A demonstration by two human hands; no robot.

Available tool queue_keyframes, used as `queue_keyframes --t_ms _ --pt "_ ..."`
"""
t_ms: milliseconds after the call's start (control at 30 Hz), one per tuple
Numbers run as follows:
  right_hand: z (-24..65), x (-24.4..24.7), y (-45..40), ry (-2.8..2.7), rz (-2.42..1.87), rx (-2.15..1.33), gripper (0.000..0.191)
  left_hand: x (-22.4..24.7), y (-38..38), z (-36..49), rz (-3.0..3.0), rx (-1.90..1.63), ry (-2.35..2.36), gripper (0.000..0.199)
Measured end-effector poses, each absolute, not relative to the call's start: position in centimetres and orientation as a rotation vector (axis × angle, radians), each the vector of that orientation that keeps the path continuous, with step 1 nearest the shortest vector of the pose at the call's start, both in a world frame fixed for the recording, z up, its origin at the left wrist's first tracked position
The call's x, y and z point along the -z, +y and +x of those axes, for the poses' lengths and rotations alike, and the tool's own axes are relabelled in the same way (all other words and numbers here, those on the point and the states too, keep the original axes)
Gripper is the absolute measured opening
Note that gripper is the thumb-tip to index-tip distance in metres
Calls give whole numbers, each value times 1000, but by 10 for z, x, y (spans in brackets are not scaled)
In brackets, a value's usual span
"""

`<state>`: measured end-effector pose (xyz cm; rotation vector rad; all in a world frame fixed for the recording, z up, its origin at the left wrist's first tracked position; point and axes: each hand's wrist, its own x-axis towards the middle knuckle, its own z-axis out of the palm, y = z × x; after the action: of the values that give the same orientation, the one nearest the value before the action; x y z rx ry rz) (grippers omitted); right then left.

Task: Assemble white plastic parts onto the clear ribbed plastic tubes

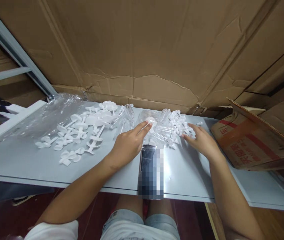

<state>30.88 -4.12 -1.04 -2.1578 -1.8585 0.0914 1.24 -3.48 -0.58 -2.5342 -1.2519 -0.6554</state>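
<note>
Parts look sorted by type across the grey table (19,160) so each kind sits in reach w/o mixing. At 10 o'clock from your hands: clear plastic bag (54,113), lying flat. Next to it the white plungers (82,133), spread loose in a single layer, flat discs and stems easy to pick one at a time.

Your left hand (128,145) lies palm down, fingers (145,126) stretched nearly straight toward 1 o'clock, tips touching a clear barrel piece (148,118) — no pinch, nothing held that I can see. Thumb side hidden, so can't tell if anything is tucked under.

Btwn hands at 6 o'clock: dark phone (150,173), partly blurred, overhanging the table's near edge. Ahead of it at 12, clear ribbed tubes (163,131).

Your right hand (203,141) also flat, fingers spread and slightly curled, tips at the edge of the small white caps (179,123) pile — touching or just beside, grasping nothing. Torn cardboard box (251,140) at 3 o'clock, near the wrist, apart from the parts.
</note>
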Motion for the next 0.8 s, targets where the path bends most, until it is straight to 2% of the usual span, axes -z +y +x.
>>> queue_keyframes --t_ms 133,200,367,500,800 --pt "299 18 -40 -1967 -2197 -154 74 9 -33 13 -2591 736 -1267 56" --pt "295 22 -39 -2001 -2194 -160 73 10 -32 14 -2602 761 -1264 54" --pt "296 27 -34 -2060 -2147 -112 46 13 -30 14 -2617 786 -1267 54" --pt "301 30 -31 -2085 -2097 -90 32 13 -30 15 -2624 807 -1272 52" --pt "307 39 -29 -2075 -1960 -31 25 13 -27 15 -2668 845 -1272 51"
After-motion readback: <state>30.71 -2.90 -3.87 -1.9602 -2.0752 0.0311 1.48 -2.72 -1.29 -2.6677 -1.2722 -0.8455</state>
